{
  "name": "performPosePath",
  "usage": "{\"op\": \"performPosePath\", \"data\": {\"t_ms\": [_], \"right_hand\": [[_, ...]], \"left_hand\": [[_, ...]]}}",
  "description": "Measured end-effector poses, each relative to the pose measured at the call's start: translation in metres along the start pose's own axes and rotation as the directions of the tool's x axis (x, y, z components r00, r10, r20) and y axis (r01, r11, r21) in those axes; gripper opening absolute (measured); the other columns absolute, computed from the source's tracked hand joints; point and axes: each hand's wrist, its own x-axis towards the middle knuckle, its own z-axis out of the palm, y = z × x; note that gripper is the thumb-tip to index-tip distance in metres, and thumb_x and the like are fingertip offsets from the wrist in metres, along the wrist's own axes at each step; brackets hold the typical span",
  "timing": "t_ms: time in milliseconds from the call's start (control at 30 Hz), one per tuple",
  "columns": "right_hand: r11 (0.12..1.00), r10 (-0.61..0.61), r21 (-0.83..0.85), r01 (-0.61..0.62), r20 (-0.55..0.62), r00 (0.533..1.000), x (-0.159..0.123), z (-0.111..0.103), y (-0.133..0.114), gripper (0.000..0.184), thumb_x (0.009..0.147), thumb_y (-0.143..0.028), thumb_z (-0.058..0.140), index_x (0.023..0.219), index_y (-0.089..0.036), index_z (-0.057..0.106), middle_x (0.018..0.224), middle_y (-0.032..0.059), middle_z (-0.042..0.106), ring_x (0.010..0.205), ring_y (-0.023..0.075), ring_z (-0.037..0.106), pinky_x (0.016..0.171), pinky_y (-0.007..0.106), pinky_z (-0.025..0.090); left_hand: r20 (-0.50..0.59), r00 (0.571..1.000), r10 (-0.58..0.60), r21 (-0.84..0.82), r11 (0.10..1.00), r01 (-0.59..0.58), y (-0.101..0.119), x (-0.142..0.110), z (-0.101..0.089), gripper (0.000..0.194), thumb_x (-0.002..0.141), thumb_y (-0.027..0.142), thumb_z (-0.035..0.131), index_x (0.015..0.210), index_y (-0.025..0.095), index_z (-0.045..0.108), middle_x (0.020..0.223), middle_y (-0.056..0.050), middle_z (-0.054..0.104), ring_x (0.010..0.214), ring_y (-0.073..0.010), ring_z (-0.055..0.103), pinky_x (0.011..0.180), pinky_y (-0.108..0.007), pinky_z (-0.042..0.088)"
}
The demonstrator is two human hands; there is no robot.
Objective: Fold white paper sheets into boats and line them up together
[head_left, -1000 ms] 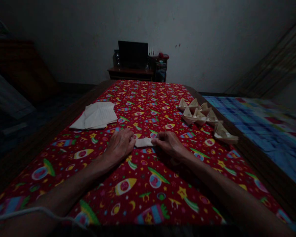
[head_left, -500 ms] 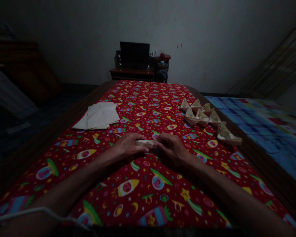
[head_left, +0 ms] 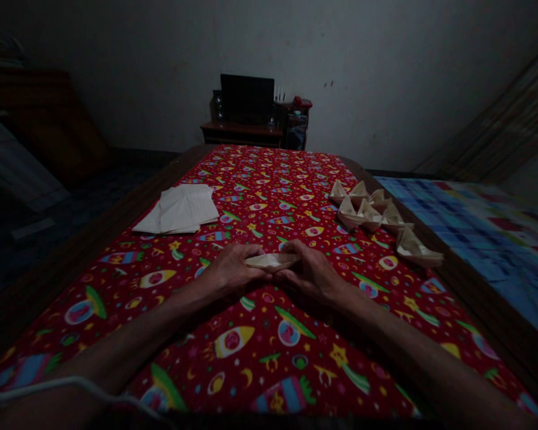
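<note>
A small folded piece of pale paper (head_left: 272, 260) is held just above a red patterned cloth (head_left: 269, 334) on a table. My left hand (head_left: 231, 272) grips its left end with fingers closed. My right hand (head_left: 309, 272) grips the right end, fingers pinched around it. Both hands meet at the middle of the table, and the paper looks pulled open into a shallow boat shape between them.
A loose stack of white paper sheets (head_left: 179, 209) lies at the left. Several folded paper boats (head_left: 372, 214) sit by the right edge. A blue checked mat (head_left: 475, 233) lies to the right. A dark screen on a low cabinet (head_left: 247, 104) stands by the far wall.
The paper lay flat on the cloth, pinched at each end. My hands have drawn together, lifted it a little and spread it open.
</note>
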Motion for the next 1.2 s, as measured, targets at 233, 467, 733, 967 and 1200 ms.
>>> {"op": "performPosePath", "data": {"t_ms": [233, 467, 733, 967, 1200], "right_hand": [[0.982, 0.119, 0.144, -0.126, 0.055, 0.991, 0.001, 0.001, -0.003, 0.023, 0.079, -0.022, 0.059, 0.100, -0.017, 0.064, 0.081, 0.0015, 0.067, 0.067, 0.0135, 0.061, 0.058, 0.020, 0.043], [0.973, 0.185, 0.127, -0.191, 0.055, 0.981, 0.001, 0.001, -0.008, 0.017, 0.078, -0.026, 0.063, 0.087, -0.015, 0.070, 0.067, 0.0002, 0.066, 0.058, 0.0109, 0.058, 0.051, 0.017, 0.037], [0.973, 0.166, 0.147, -0.181, 0.105, 0.980, -0.001, 0.002, -0.004, 0.023, 0.083, -0.031, 0.058, 0.098, -0.016, 0.066, 0.082, 0.0033, 0.069, 0.070, 0.0149, 0.063, 0.057, 0.020, 0.042], [0.969, 0.130, 0.207, -0.138, 0.056, 0.990, -0.001, 0.000, 0.003, 0.030, 0.086, -0.034, 0.054, 0.111, -0.018, 0.054, 0.084, 0.0031, 0.066, 0.070, 0.0137, 0.061, 0.059, 0.021, 0.044], [0.987, 0.050, 0.153, -0.055, 0.042, 0.998, 0.000, -0.005, -0.003, 0.023, 0.084, -0.030, 0.056, 0.105, -0.018, 0.056, 0.089, 0.0030, 0.062, 0.074, 0.0124, 0.056, 0.064, 0.021, 0.043]], "left_hand": [[-0.027, 0.989, 0.147, 0.187, 0.972, -0.139, 0.002, -0.006, 0.000, 0.013, 0.070, 0.028, 0.064, 0.074, 0.017, 0.069, 0.063, 0.005, 0.059, 0.055, -0.0089, 0.051, 0.051, -0.018, 0.034], [0.015, 0.949, 0.316, 0.406, 0.865, -0.295, 0.005, -0.012, 0.001, 0.023, 0.079, 0.039, 0.060, 0.087, 0.019, 0.069, 0.072, -0.001, 0.066, 0.065, -0.0140, 0.058, 0.057, -0.021, 0.036], [-0.001, 0.983, 0.182, 0.325, 0.930, -0.172, 0.003, -0.010, -0.003, 0.020, 0.080, 0.033, 0.057, 0.082, 0.020, 0.072, 0.067, 0.001, 0.067, 0.061, -0.0125, 0.057, 0.056, -0.020, 0.036], [0.027, 0.999, 0.030, 0.054, 0.998, -0.031, 0.003, -0.005, -0.006, 0.028, 0.078, 0.043, 0.057, 0.080, 0.018, 0.071, 0.064, 0.002, 0.065, 0.059, -0.0124, 0.057, 0.052, -0.019, 0.038], [0.136, 0.989, -0.059, -0.073, 0.995, 0.070, 0.002, -0.004, -0.007, 0.038, 0.080, 0.042, 0.053, 0.106, 0.018, 0.067, 0.080, -0.002, 0.072, 0.063, -0.0165, 0.064, 0.056, -0.023, 0.047]]}}
